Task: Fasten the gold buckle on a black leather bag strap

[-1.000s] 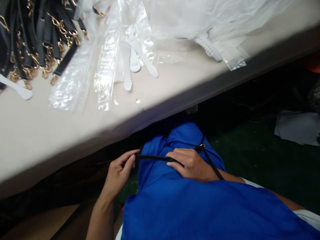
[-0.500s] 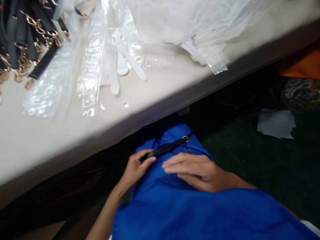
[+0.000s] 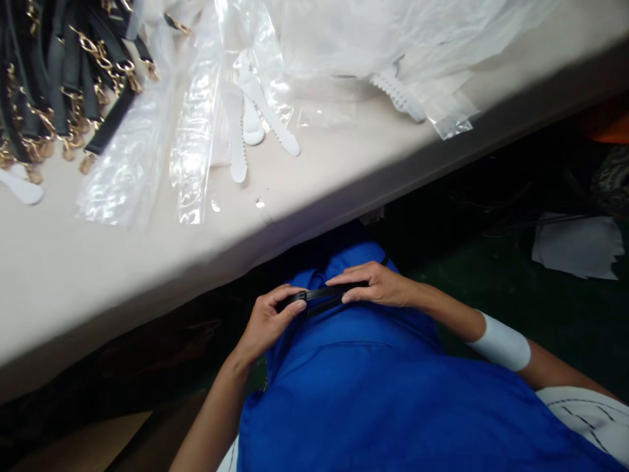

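Observation:
A thin black strap lies across the blue cloth on my lap, below the table edge. My left hand pinches its left end between thumb and fingers. My right hand grips the strap's right part from above, fingers curled over it. The two hands are close together, with a short length of strap showing between them.
A pale table spans the upper view. On it lie a pile of black straps with gold clasps, clear plastic bags and white notched plastic strips. White paper lies on the dark floor at right.
My right hand, flat on the blue cloth half a second ago, has moved up and closed on the strap. My left hand keeps its hold on the strap's left end.

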A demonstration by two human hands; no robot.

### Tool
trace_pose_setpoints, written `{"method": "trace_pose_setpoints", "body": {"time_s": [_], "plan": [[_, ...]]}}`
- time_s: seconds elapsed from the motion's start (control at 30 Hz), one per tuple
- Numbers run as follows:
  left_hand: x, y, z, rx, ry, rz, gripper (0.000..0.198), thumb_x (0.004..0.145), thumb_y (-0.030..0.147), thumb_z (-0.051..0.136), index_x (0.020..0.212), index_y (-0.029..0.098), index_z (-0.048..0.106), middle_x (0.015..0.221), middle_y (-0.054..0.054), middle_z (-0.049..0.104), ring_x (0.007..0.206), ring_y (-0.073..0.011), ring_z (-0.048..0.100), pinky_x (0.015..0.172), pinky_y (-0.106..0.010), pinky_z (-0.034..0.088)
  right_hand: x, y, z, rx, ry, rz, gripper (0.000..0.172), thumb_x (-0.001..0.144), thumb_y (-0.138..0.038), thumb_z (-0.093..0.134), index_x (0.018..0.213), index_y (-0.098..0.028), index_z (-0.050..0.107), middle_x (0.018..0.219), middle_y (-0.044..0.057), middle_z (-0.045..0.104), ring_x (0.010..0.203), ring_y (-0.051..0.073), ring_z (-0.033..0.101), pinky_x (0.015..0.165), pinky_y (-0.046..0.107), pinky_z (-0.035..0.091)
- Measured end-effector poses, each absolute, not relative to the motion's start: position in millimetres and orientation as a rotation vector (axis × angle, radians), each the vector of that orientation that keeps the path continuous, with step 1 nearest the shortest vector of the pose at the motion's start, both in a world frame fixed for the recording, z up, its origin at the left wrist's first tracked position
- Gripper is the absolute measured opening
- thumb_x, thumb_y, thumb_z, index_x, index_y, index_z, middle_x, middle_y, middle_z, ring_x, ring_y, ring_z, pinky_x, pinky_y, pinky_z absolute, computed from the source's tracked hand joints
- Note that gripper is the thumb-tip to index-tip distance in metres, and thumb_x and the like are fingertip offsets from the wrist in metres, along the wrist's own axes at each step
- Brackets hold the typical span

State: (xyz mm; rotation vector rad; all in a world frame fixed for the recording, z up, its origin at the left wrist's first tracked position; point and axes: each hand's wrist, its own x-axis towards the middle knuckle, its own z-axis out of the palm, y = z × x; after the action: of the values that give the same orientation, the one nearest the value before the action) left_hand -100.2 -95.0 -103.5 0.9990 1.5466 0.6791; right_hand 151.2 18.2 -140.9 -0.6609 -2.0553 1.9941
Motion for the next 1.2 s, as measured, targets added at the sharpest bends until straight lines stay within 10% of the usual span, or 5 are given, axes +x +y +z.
{"method": "trace_pose_setpoints", "body": {"time_s": [0.63,1.2], "plan": [[-93.7,-90.1,-99.1,0.849,1.439,0.779,0.027,0.079,0.034,0.072,0.100,0.017,0.072,0.088,-0.004,0.068,0.075,-0.0148,0.058,0.072,-0.023,0.046,142.6,-0.6,-127.5,-0.906,-1.651,2.135,0.046,0.073,-0.040,0.080,0.113,-0.019,0.071,0.112,0.005,0.071,0.107,0.025,0.065,0.100,0.033,0.048],[-85.5,-98.2,-91.0,1.278,1.591,0.776,0.021,0.080,0.030,0.073,0.098,0.020,0.072,0.089,-0.003,0.069,0.082,-0.0171,0.063,0.077,-0.025,0.046,139.3,-1.8,-127.3,-0.925,-1.690,2.239,0.035,0.086,-0.043,0.064,0.102,-0.014,0.073,0.091,0.004,0.072,0.081,0.018,0.064,0.071,0.024,0.046]]}}
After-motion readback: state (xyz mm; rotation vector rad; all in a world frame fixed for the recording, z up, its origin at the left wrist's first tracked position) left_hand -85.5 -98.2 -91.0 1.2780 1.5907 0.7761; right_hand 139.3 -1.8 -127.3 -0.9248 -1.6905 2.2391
